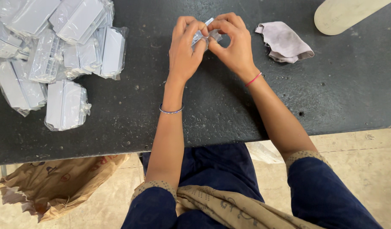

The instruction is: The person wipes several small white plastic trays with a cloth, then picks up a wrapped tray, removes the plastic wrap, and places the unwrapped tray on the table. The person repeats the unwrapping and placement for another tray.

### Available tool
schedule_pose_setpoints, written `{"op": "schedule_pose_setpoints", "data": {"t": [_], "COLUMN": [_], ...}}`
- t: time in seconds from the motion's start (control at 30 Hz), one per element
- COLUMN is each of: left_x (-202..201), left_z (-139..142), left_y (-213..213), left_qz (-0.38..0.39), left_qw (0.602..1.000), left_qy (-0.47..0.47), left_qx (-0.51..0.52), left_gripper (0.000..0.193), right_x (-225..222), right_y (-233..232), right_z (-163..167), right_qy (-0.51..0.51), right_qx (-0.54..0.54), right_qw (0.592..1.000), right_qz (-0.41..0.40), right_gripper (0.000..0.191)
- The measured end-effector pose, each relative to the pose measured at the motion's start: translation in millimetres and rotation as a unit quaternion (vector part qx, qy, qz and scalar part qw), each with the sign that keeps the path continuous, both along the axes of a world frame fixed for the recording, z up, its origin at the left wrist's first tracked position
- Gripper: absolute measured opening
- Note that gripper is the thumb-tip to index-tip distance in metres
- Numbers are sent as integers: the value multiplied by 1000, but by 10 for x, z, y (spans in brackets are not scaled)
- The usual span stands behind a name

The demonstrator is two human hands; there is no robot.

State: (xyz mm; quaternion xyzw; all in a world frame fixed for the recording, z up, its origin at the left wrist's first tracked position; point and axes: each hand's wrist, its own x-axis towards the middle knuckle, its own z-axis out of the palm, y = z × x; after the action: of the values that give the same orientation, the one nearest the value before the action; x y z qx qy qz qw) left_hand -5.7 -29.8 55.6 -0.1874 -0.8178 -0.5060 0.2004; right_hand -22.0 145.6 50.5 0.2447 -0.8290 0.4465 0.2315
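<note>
Dark blue trousers (212, 178) and a tan patterned scarf (229, 208) fill the bottom of the view, with both forearms reaching up from them over the near edge of a black, speckled worktable (229, 114). At the far middle of the table the left hand (185, 48) and the right hand (233, 44) meet, fingertips pinched together on a small clear plastic packet (205, 36) that they hold between them just above the tabletop; only a sliver of the packet shows between the fingers, so what is inside it cannot be told. A thin metal bangle (171, 111) circles the left wrist and a red thread band (253, 79) the right. Just to the right of the hands lies a crumpled pale pink cloth (284, 42), apart from them, and beyond it, at the top right corner, a beige flat piece with a rounded end (344, 15) rests on the table. Well off to the left sits a pile of grey plastic parts sealed in clear bags (55, 51), several overlapping, one bag lying a little nearer the table edge. Below the table on the left, a crumpled brown paper sack (55, 182) lies on the pale floor (361, 157).
</note>
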Motion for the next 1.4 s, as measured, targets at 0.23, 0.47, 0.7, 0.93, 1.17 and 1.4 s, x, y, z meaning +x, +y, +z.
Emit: {"op": "schedule_pose_setpoints", "data": {"t": [0.23,0.47,0.7,0.93,1.17,1.4], "left_x": [-35,-42,-50,23,70,76], "left_z": [9,11,-3,76,84,89], "left_y": [46,52,49,24,9,55], "left_qz": [19,16,17,38,101,132], "left_qw": [998,997,997,997,982,976], "left_qy": [22,34,40,54,104,118], "left_qx": [-51,-61,-66,-32,-119,-124], "left_gripper": [12,12,13,14,21,14], "right_x": [-28,3,44,10,-66,-70], "right_y": [-14,-49,-105,-15,103,74], "right_z": [-20,-11,-28,87,-19,-118], "right_qy": [8,11,25,20,75,-64], "right_qx": [-21,-9,14,19,70,1], "right_qw": [1000,1000,998,1000,995,997], "right_qz": [8,-20,-60,11,11,47], "right_gripper": [23,21,19,26,35,27]}}
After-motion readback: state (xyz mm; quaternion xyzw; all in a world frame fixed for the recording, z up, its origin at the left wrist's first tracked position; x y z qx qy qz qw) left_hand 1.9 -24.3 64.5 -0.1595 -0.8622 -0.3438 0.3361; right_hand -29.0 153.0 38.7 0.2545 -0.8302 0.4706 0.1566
